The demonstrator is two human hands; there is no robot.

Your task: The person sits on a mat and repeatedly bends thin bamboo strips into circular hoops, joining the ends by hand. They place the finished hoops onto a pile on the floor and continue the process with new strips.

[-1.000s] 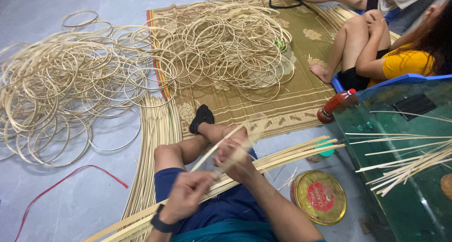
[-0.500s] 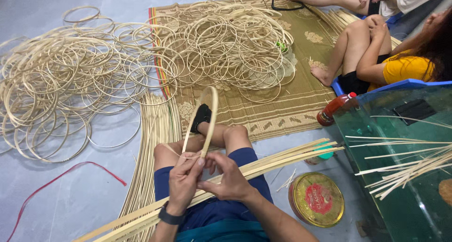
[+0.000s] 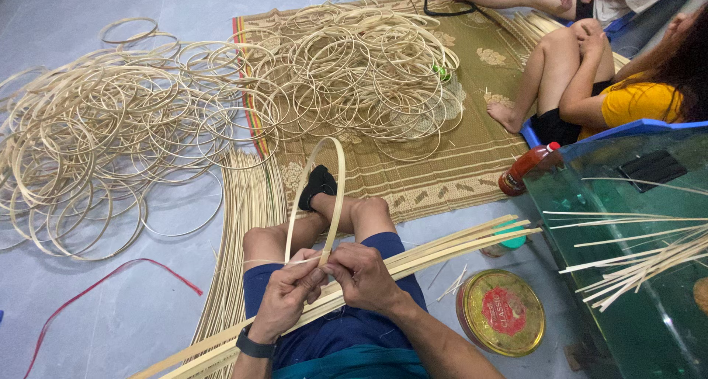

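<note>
Strip bent into a closed loop, hands now joined at its base

A second ago the left hand (image 3: 286,298) sits low near the lap and the right hand (image 3: 363,277) is raised apart from it, with the bamboo strip (image 3: 318,195) running loosely curved between them; now both hands meet above the thighs, fingertips pinching together where the strip's two ends overlap. The strip, which half a second ago already arcs upright, now forms a taller, narrower loop standing over the knees. The head camera also sits slightly closer over the lap, so the forearms fill more of the lower edge.
</note>
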